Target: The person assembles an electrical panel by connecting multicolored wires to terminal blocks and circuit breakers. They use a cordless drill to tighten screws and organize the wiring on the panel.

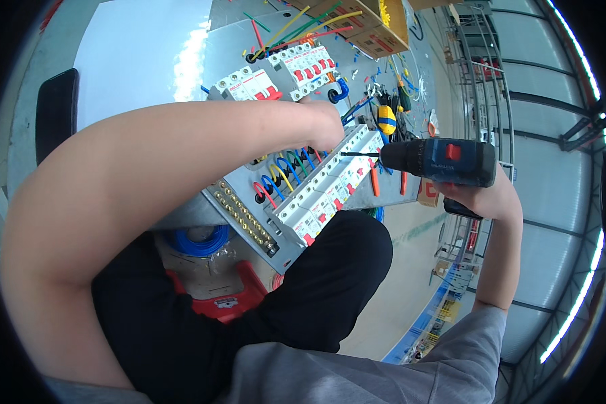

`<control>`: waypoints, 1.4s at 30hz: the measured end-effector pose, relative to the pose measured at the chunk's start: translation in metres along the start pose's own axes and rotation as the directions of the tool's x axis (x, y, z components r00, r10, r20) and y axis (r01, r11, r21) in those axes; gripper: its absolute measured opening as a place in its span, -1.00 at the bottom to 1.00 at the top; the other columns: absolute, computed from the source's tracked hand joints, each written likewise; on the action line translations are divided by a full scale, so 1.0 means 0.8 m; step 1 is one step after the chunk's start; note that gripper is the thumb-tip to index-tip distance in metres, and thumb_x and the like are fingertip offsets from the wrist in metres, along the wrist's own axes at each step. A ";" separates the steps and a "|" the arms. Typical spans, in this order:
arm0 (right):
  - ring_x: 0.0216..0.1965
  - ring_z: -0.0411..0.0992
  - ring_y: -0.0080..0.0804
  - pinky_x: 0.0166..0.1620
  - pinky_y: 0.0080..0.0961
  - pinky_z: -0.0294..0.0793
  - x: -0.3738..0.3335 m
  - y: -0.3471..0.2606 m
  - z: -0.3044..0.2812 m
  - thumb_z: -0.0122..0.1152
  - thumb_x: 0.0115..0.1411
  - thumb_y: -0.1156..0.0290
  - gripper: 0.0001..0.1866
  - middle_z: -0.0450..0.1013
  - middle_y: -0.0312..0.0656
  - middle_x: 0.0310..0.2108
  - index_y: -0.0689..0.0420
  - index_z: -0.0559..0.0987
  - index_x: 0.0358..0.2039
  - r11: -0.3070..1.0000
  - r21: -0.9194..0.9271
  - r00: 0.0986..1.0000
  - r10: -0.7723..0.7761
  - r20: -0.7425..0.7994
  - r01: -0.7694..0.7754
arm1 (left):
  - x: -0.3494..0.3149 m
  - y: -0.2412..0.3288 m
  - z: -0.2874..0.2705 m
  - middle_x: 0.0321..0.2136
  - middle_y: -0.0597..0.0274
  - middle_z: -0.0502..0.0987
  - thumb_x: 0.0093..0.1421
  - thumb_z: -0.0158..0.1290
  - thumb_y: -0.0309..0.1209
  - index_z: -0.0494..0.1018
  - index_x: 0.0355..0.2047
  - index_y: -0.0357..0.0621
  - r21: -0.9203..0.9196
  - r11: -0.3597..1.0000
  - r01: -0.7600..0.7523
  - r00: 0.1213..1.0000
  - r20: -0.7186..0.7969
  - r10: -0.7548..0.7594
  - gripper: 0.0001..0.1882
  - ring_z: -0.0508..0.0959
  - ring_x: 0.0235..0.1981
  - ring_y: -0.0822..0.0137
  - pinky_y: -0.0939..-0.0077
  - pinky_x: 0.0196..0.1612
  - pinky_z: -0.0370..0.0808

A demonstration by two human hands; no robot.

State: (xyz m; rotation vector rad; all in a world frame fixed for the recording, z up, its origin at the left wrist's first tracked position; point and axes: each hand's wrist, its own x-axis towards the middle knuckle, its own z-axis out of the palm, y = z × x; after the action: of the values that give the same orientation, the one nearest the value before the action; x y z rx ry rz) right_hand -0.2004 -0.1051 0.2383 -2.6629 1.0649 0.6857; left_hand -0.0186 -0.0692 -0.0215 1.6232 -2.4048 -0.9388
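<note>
My right hand (478,198) is wrapped round the grip of a dark blue cordless drill (468,161). Its long thin bit (360,154) points left, with the tip at the top of a row of white circuit breakers (326,192) with red switches. My left hand (323,124) is curled at the far end of that row; what its fingers pinch is hidden behind the hand. Short looped wires (286,172) in red, yellow, blue and green come up beside the breakers through a grey metal panel (288,259). Whether the bit touches a screw cannot be made out.
A brass terminal strip (246,217) lies along the panel's near side. More breakers (310,66) stand farther off. A cardboard box (377,37), a yellow-and-blue tool (386,120) and a black phone (56,111) are on the table. Below are blue wire coils (198,244) and a red stool (229,303).
</note>
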 end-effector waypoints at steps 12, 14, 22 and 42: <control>-0.07 0.61 -0.08 0.07 -0.25 0.58 -0.011 0.095 -0.045 0.75 -0.23 0.49 -0.29 0.61 -0.06 -0.07 0.18 0.66 0.03 0.964 -0.174 0.964 -0.228 -0.136 0.204 | -0.001 -0.008 0.015 -0.22 0.06 0.72 0.16 0.14 -0.52 0.76 -0.22 -0.15 0.098 0.994 -0.041 0.996 -0.074 0.048 -0.75 0.66 -0.04 -0.09 -0.23 -0.03 0.48; -0.07 0.63 -0.27 0.02 -0.30 0.58 -0.042 0.111 -0.055 0.73 -0.20 0.55 -0.37 0.65 -0.18 -0.08 0.18 0.68 -0.03 0.967 0.034 0.911 -0.226 -0.345 0.253 | 0.000 -0.005 0.015 -0.23 0.07 0.72 0.16 0.13 -0.52 0.76 -0.23 -0.16 0.121 0.991 -0.049 0.997 -0.055 0.056 -0.76 0.66 -0.05 -0.09 -0.26 -0.04 0.48; -0.43 0.45 -0.46 -0.23 -0.48 0.46 -0.033 0.196 0.098 0.37 0.29 0.51 -0.40 0.46 -0.31 -0.44 0.35 0.47 0.32 0.497 0.727 0.615 0.404 -0.677 0.474 | -0.056 0.017 -0.045 -0.15 0.02 0.58 0.19 0.16 -0.56 0.67 -0.31 -0.31 0.210 0.978 -0.012 0.811 -0.570 0.132 -0.87 0.57 0.06 0.01 0.10 0.11 0.57; -0.43 0.44 -0.60 -0.26 -0.54 0.47 0.054 0.314 0.315 0.41 0.32 0.46 -0.64 0.48 -0.36 -0.38 0.20 0.61 0.10 0.341 0.706 0.161 0.826 -0.540 0.620 | -0.033 0.005 -0.062 -0.23 0.26 0.67 0.26 0.24 -0.36 0.75 -0.25 -0.05 0.421 0.885 -0.197 0.965 -0.077 0.251 -0.86 0.56 -0.04 0.24 0.31 0.10 0.43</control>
State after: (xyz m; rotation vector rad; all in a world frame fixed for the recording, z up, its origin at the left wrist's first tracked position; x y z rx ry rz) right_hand -0.4342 -0.2275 -0.0045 -1.3696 1.2360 -1.7225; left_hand 0.0091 -0.0669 0.0275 1.4073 -2.7494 -0.2885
